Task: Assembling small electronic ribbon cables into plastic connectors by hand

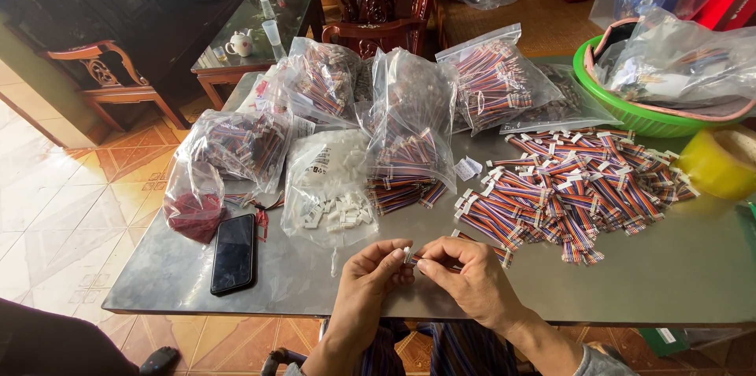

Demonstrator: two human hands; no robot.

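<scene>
— What's pinched there, right at the near edge of the grey table (677, 281)?

— A small white connector (406, 251), caught between the thumb and forefinger of the left hand (378, 270); the right hand (465, 274) meets it from the other side, its fingertips pressed on the end of a short striped ribbon cable (429, 259), so the two pieces sit end to end between the hands, probably so they line up.

— And the other fingers?

— Curled loosely under, out of the way; only the tips do the gripping.

— Where do the parts come from?

— Just beyond the left hand lies a clear bag of white connectors (329, 187), mouth toward the person, within easy reach I'd say; to the right a loose heap of ribbon cables (579, 187), already fitted with white ends, spreads over the table.

— Farther back?

— More sealed bags of cables (488, 77) stand propped in a row; a small bag of red bits (193, 207) and a black phone (234, 254) lie at the left; a green basin (630, 112) of bags and a yellow tape roll (720, 162) sit at the right.
</scene>
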